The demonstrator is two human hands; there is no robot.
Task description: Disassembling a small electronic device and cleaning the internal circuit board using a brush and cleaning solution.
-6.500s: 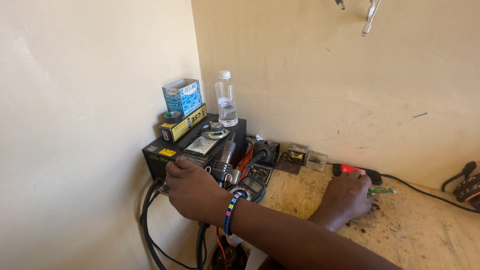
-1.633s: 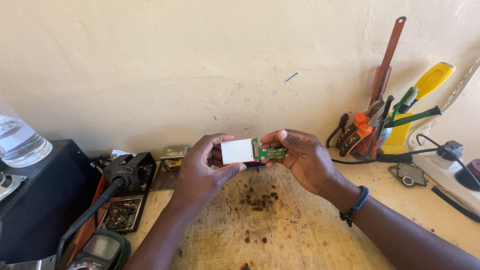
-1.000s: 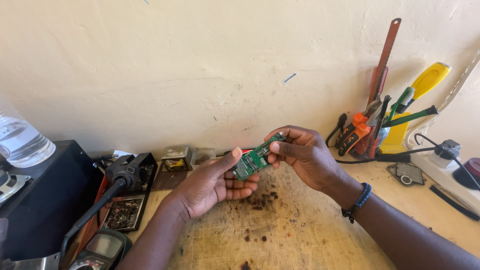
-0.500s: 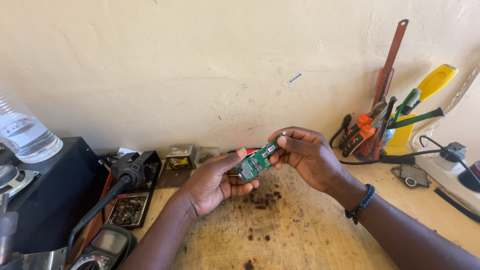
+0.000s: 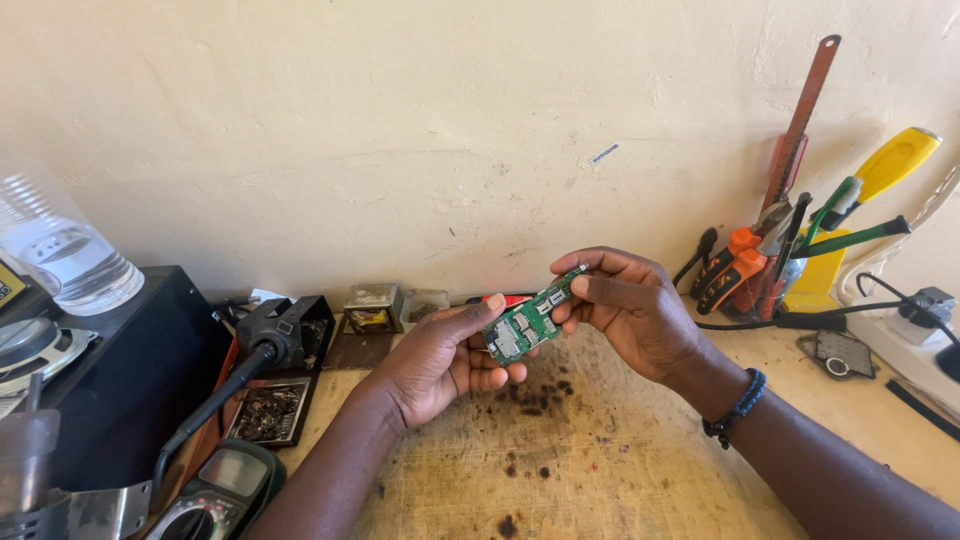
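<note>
A small green circuit board (image 5: 527,323) with silver parts is held up over the worn wooden bench (image 5: 600,470), tilted with its right end higher. My left hand (image 5: 440,360) cradles its lower left end, thumb on the edge. My right hand (image 5: 625,310) pinches its upper right end between thumb and fingers. A dark beaded bracelet (image 5: 735,405) circles my right wrist.
A black box (image 5: 110,370) with a plastic water bottle (image 5: 60,250) stands at left. A hot-air handle (image 5: 265,340), small trays and a multimeter (image 5: 215,490) lie nearby. Pliers, screwdrivers and a saw (image 5: 800,240) lean on the wall at right, beside a white power strip (image 5: 915,345).
The white-faced part I held against the wall is now turned so the green board's component side faces me. Both hands have drawn slightly closer and lower.
</note>
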